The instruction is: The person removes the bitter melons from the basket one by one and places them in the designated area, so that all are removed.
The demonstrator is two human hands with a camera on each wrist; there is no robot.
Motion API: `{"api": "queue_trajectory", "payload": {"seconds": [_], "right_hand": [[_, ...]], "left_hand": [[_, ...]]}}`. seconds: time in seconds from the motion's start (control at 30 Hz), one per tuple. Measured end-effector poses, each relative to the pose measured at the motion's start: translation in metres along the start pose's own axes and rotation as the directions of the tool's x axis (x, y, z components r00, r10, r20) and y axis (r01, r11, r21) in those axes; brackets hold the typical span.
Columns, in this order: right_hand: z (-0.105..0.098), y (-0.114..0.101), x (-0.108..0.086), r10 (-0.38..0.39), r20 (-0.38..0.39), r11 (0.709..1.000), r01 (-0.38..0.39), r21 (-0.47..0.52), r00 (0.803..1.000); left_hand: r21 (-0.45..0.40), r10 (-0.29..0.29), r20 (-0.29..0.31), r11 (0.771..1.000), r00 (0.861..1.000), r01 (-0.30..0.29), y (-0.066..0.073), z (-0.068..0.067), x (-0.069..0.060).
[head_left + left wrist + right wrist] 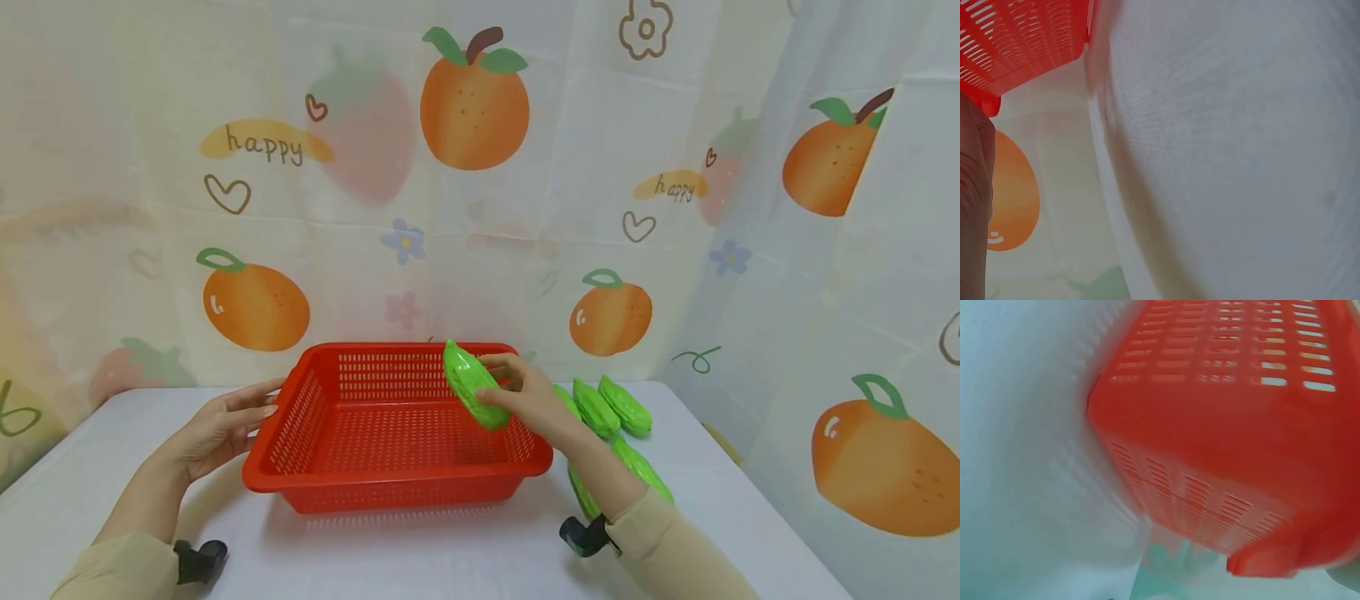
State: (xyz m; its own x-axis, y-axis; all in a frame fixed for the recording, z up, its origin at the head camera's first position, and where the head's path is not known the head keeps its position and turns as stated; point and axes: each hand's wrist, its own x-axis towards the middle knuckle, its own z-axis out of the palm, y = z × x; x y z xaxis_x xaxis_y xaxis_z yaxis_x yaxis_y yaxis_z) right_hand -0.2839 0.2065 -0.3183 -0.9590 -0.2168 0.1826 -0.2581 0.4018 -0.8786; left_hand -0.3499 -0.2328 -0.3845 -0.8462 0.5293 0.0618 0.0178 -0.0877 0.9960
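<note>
A red slotted plastic basket (397, 477) stands on the table, and nothing lies on the part of its floor that shows. My left hand (221, 429) touches its left rim with fairly straight fingers; in the left wrist view only part of that hand (972, 169) shows beside the basket (1035, 37). Over the basket's right part, my right hand (528, 396) grips a bright green bitter melon (472, 387) between thumb and fingers, its tip tilted up and left. The basket's wall (1222, 431) fills much of the right wrist view, where the melon is out of sight.
Several more green bitter melons (626, 407) lie on the white table (420, 558) to the right of the basket, partly hidden behind my right forearm. A fruit-printed curtain (525, 225) hangs behind the table and along its right side.
</note>
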Motion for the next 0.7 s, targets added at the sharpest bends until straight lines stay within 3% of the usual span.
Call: {"api": "queue_trajectory", "payload": {"seconds": [0.4, 0.7], "right_hand": [[-0.024, 0.0, -0.011, 0.02, -0.061, 1.0, -0.019, 0.009, 0.998], [-0.044, -0.004, -0.021, 0.061, -0.094, 0.997, -0.066, -0.044, 0.994]], "left_hand": [[0.005, -0.014, -0.011, 1.0, 1.0, 0.014, 0.002, 0.002, -0.001], [0.021, -0.016, -0.013, 1.0, 1.0, 0.017, 0.002, 0.001, 0.0]]}}
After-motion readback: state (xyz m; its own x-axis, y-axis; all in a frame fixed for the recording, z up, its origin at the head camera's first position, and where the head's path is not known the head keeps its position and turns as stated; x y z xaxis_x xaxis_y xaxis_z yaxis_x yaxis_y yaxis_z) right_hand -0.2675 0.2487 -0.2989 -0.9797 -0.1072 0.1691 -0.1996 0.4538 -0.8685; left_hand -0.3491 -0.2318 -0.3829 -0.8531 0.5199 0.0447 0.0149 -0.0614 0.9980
